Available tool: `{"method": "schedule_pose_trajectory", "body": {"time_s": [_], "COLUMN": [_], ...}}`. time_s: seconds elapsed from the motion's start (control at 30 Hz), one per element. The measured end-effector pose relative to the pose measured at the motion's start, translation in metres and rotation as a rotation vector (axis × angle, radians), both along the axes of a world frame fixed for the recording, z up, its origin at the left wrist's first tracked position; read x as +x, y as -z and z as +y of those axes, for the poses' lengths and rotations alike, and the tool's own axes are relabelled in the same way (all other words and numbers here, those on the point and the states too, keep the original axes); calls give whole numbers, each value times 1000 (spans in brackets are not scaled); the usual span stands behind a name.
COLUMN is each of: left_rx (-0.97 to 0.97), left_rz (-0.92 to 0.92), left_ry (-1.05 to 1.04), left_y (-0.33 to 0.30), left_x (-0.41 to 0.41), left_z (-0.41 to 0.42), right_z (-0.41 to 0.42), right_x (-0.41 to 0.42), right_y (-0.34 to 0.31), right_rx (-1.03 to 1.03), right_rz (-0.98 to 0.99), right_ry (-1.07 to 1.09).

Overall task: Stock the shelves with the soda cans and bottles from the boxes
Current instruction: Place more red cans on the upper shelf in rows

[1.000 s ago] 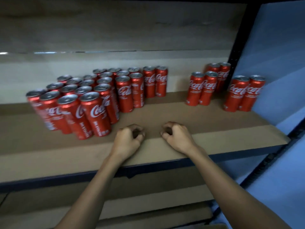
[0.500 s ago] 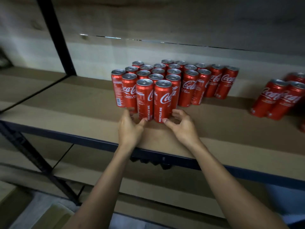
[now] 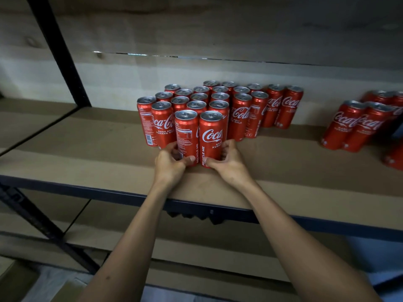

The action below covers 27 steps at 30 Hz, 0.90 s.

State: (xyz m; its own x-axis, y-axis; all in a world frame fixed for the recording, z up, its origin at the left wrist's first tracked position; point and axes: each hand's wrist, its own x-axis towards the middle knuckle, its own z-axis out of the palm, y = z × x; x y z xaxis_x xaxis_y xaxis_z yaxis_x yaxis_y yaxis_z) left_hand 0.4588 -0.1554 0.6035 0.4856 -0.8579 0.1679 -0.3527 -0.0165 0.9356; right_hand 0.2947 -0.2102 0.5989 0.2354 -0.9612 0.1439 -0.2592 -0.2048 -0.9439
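Note:
Several tall red soda cans stand packed in a cluster (image 3: 220, 101) on the brown shelf board (image 3: 87, 149). Two cans stand at the cluster's front. My left hand (image 3: 169, 163) grips the base of the front left can (image 3: 187, 131), thumb across its front. My right hand (image 3: 229, 162) grips the base of the front right can (image 3: 211, 134) in the same way. Both cans stand upright on the board, touching each other.
A second group of red cans (image 3: 357, 123) stands at the right end of the shelf. A black upright post (image 3: 58, 49) rises at the left. The shelf's dark front rail (image 3: 218, 212) runs below my wrists, with a lower shelf (image 3: 196, 247) and a cardboard box (image 3: 13, 280) beneath.
My view has swung left from the shelf's right end to the big cluster. Both hands went from loosely curled on the bare board to gripping the two front cans.

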Motion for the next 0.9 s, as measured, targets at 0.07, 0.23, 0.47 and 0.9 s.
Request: {"method": "schedule_pose_trajectory", "body": {"time_s": [0.07,0.23,0.47,0.9], "left_rx": [-11,-27,-17,47], "left_rz": [24,141,186,194], "left_ry": [10,133,218,558], "left_y": [0,-1,-1,-5], "left_x": [-3,-25,-78,-211], "left_z": [1,3,-7,-28], "right_z": [0,5,12,36], "right_x": [-6,-28,-89,-242], "right_y": [1,2,-4,-14], "right_rx": [10,-21,-36,-48], "right_rz": [-43,-101,-110,-82], "right_ry": [-17,-25,55,285]}}
